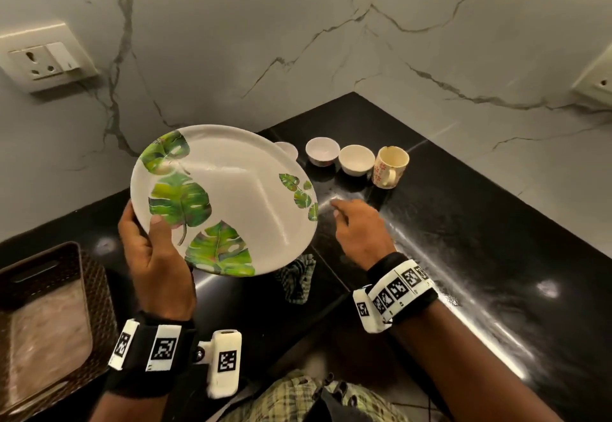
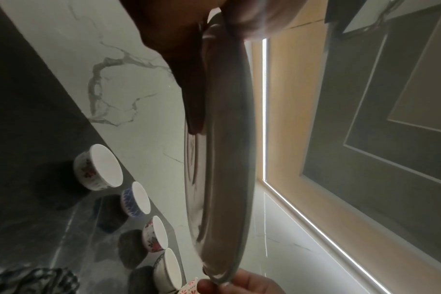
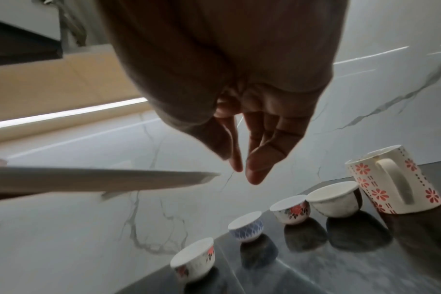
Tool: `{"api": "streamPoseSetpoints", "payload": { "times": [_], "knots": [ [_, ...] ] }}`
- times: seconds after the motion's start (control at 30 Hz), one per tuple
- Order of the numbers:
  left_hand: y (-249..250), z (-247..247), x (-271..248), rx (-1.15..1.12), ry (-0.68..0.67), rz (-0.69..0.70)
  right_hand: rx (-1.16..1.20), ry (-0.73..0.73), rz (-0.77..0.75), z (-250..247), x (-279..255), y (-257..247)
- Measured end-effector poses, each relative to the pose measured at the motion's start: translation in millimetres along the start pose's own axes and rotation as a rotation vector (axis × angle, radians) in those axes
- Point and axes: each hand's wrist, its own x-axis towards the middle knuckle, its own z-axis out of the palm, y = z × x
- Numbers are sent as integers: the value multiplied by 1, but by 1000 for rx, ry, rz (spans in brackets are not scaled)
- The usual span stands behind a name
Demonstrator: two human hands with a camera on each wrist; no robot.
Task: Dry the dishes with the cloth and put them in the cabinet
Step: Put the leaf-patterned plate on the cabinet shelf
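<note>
The black counter [image 1: 463,223] is viewed downward from the head. Close wrist views share the mug [image 3: 393,179] and bowl row [image 2: 98,167].

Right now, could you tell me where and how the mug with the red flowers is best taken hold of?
Take the mug by its handle, coming from the near side: it stands upright at the right end of the row, handle facing the person, a bowl close on its left.

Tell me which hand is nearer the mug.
Right. The right hand hovers open over the counter just short of the mug; the left hand holds the plate farther away on the other side.
</note>
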Motion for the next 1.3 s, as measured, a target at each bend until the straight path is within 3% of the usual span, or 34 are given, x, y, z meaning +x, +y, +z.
{"api": "streamPoseSetpoints", "payload": {
  "times": [0.13,0.5,0.83,1.1,1.3],
  "knots": [
    [22,22,9,-4,-115,83,184,105,76,-35,17,-3],
    [109,100,48,5,-384,491,315,349,-20,-133,57,-28],
    [181,130,80,146,-401,672,405,556,-206,-203,50,-46],
    [254,176,111,144,-327,748,332,689,-306,-290,60,-85],
    [307,240,165,-53,-383,614,303,839,-305,-372,93,-116]
  ]
}}
